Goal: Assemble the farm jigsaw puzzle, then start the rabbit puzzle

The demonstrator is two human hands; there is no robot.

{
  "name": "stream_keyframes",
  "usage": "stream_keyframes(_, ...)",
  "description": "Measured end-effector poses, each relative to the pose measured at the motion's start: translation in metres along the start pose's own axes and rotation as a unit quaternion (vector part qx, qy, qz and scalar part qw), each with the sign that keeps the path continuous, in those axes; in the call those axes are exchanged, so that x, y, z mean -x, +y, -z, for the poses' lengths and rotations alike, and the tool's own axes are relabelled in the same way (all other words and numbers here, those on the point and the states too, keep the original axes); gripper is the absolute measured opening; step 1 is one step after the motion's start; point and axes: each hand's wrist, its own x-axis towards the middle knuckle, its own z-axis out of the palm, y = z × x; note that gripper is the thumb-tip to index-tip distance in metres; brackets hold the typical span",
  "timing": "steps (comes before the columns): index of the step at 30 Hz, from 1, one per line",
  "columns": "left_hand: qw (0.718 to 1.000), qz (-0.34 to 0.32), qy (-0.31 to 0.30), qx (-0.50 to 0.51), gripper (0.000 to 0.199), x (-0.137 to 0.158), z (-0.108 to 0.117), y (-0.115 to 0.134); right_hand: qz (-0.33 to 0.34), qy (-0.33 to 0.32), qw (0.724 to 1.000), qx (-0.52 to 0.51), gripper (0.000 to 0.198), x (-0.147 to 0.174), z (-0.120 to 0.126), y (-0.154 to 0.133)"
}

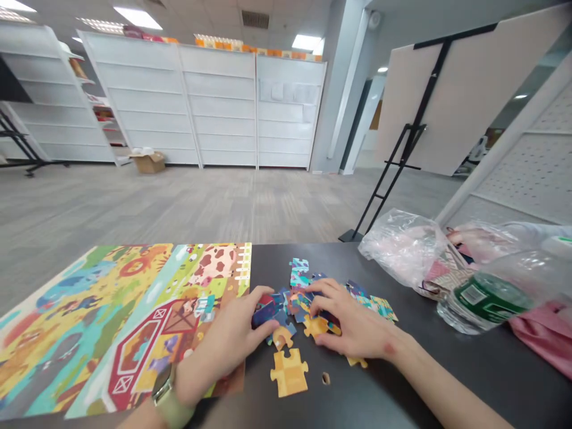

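Observation:
Several jigsaw puzzle pieces (298, 302) lie in a loose heap on the dark table, some overlapping. My left hand (243, 325) curls at the heap's left side, thumb and fingers closed around dark blue and red puzzle pieces (264, 310). On the right, the bent fingers and thumb of my right hand (346, 316) close around more pieces, among them a yellow puzzle piece (315, 326); my palm hides part of these. A separate yellow-orange puzzle piece (289, 372) lies flat in front of the heap. Patterned pieces (382, 307) show beyond my right hand.
Two illustrated sheets (147, 298) with farm and animal pictures cover the table's left side, under my left forearm. A clear bottle with a green label (489, 298), plastic bags (402, 244) and pink cloth (547, 333) sit at the right. A small brown bit (326, 378) lies near the front.

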Motion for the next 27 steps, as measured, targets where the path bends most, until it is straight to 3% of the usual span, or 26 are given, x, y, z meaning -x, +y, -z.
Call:
stream_keyframes(4,0.997,-0.039,0.023,-0.069,0.04,0.0,-0.003,-0.004,-0.051,0.036,0.997,0.039,0.032,0.006,0.008,0.024)
stream_keyframes(8,0.995,-0.062,0.033,-0.076,0.031,0.001,0.0,-0.002,-0.056,0.048,0.996,0.052,0.028,0.006,0.007,0.022)
stream_keyframes(13,0.993,-0.082,-0.018,-0.077,0.038,0.003,0.012,0.0,-0.053,0.029,0.996,0.059,0.025,-0.002,-0.001,0.009)
stream_keyframes(17,0.991,-0.106,-0.053,-0.061,0.048,0.004,0.018,0.001,-0.081,0.041,0.992,0.085,0.018,0.0,0.004,0.023)
stream_keyframes(21,0.986,-0.137,-0.081,-0.052,0.04,0.004,0.013,0.002,-0.1,0.063,0.988,0.103,0.016,0.005,0.015,0.036)
stream_keyframes(24,0.982,-0.162,-0.088,-0.05,0.036,0.004,0.006,0.002,-0.122,0.11,0.98,0.108,0.025,0.006,0.019,0.037)
stream_keyframes(27,0.978,-0.175,-0.092,-0.062,0.039,0.005,0.0,0.001,-0.14,0.201,0.967,0.074,0.027,0.005,0.019,0.035)
